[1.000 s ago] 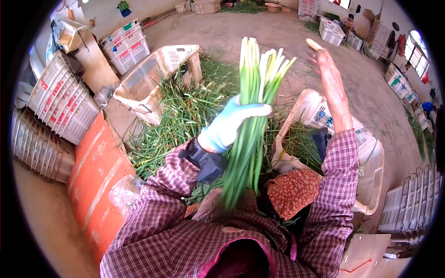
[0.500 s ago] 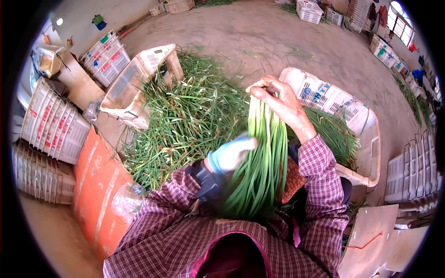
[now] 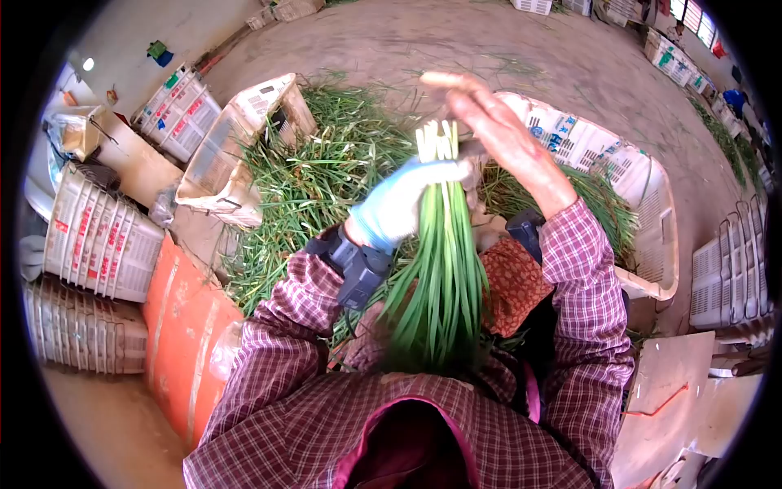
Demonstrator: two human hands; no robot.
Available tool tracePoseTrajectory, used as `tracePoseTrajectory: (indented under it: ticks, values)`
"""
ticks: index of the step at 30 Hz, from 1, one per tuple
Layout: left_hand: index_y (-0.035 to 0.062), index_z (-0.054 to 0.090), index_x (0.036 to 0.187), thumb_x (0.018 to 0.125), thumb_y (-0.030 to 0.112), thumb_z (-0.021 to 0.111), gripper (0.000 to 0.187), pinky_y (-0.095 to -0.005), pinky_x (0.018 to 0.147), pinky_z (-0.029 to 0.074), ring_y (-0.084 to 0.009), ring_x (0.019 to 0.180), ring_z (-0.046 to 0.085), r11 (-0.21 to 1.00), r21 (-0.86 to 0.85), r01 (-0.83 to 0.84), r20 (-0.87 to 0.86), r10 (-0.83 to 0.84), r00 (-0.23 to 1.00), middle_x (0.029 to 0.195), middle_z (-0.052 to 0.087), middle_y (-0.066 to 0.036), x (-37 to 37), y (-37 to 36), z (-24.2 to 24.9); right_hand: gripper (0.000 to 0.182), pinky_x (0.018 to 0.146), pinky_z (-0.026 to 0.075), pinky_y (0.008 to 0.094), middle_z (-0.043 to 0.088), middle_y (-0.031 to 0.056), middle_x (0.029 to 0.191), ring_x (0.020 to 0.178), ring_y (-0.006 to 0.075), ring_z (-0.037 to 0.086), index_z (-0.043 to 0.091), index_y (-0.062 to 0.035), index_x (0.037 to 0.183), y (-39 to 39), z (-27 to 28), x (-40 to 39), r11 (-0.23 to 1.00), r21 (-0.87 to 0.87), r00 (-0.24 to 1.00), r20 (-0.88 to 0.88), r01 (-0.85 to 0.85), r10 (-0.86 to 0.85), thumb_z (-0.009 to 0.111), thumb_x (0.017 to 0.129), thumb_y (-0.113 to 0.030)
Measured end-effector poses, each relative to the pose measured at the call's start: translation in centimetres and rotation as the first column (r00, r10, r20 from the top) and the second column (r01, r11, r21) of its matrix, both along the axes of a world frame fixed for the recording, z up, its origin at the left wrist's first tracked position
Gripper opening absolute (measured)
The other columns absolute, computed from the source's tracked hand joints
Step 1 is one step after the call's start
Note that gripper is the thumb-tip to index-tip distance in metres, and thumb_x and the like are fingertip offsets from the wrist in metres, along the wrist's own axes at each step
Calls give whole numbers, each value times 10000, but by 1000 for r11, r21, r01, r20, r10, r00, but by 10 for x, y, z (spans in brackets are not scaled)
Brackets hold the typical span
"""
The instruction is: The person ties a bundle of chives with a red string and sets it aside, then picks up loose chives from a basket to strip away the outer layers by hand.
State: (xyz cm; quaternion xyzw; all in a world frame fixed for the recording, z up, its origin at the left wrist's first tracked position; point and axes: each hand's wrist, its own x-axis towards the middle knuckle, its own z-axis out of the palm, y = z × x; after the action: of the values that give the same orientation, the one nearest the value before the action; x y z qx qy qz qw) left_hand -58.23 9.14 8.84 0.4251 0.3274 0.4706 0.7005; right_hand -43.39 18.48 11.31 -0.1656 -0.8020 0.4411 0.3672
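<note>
My left hand (image 3: 399,202), in a white and light-blue glove, is wrapped round a bunch of garlic chives (image 3: 440,269) just below its pale cut ends. Those ends point away from me, and the long green leaves hang towards my lap. Bare and raised, my right hand (image 3: 507,138) stretches its fingers out beside and beyond the pale ends, holding nothing. To the left lies a big loose heap of chives (image 3: 326,187). At the right, a white crate (image 3: 652,220) holds more chives (image 3: 599,204) laid lengthwise.
An open pale crate (image 3: 208,175) stands left of the heap. Crate stacks (image 3: 106,236) line the left side, with an orange board (image 3: 187,326) in front. More stacked crates (image 3: 729,277) and a flat board (image 3: 664,391) are at the right. Far right, a person (image 3: 675,33) is partly visible.
My left hand has moved up and now grips the bunch near its pale ends. My right hand has let go of those ends and straightened its fingers. The view has shifted slightly.
</note>
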Motion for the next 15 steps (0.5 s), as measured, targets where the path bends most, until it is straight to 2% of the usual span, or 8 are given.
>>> tracePoseTrajectory:
  ticks: [2, 3, 4, 7, 9, 12, 14, 15]
  values:
    - [37, 587, 1006, 886, 282, 605, 273, -301, 715, 526, -177, 782, 633, 994, 56, -97, -39, 100, 994, 850, 612, -83, -20, 14, 11, 826, 1007, 386, 569, 374, 275, 1394, 1267, 401, 421, 324, -158, 1419, -2, 0, -4, 998, 15, 997, -61, 56, -55, 446, 821, -714]
    - [38, 598, 985, 903, 311, 582, 286, -297, 746, 514, -160, 808, 622, 959, 279, -50, -168, 100, 981, 880, 615, -69, -35, 18, 22, 909, 994, 406, 559, 365, 305, 1383, 1253, 413, 431, 266, -151, 1450, -5, -1, -7, 992, 24, 986, -117, 123, -119, 496, 785, -728]
    - [46, 597, 965, 906, 321, 576, 283, -297, 764, 508, -156, 825, 614, 924, 375, -76, -204, 162, 966, 882, 613, -57, -37, 17, 45, 1068, 1001, 386, 584, 309, 338, 1401, 1280, 446, 380, 136, -119, 1478, -19, 6, -13, 985, -170, 988, -151, -14, -12, 552, 724, -751]
    - [87, 559, 1026, 922, 257, 571, 200, -355, 811, 511, -194, 875, 599, 864, 489, -120, -53, 166, 985, 878, 599, -32, -61, 37, 87, 1136, 1054, 288, 612, 264, 316, 1438, 1285, 436, 377, 79, -64, 1472, -29, -21, -44, 995, 55, 986, -146, 87, -78, 622, 706, -704]
    - [92, 555, 1056, 917, 243, 589, 208, -333, 780, 522, -165, 833, 601, 853, 484, -196, 1, 224, 975, 869, 592, -9, -80, 41, 114, 973, 1066, 303, 577, 368, 309, 1383, 1257, 400, 433, 170, -20, 1434, -34, -37, -54, 998, -21, 997, -48, 52, -53, 688, 771, -507]
    - [66, 560, 977, 882, 213, 617, 183, -334, 812, 489, -192, 825, 579, 710, 567, -418, 66, 467, 882, 835, 569, -52, -85, 28, 145, 720, 762, 547, 438, 634, 265, 1026, 804, 344, 664, 290, 42, 1346, -23, -112, -65, 955, 192, 962, 105, 228, -251, 671, 818, -263]
    - [60, 558, 974, 887, 213, 611, 184, -324, 801, 486, -179, 817, 576, 561, 719, -411, -21, 608, 793, 840, 570, -47, -96, 28, 152, 666, 683, 517, 422, 638, 216, 835, 716, 318, 639, 379, 40, 1331, -24, -129, -49, 946, 295, 713, 634, 136, -301, 658, 827, -294]
    - [56, 557, 975, 887, 213, 612, 189, -324, 802, 485, -177, 817, 575, 483, 787, -383, -84, 700, 709, 846, 572, -47, -98, 25, 155, 695, 908, 484, 433, 617, 270, 1069, 999, 367, 620, 359, 37, 1357, -24, -136, -40, 963, 256, 658, 711, 86, -248, 638, 847, -344]
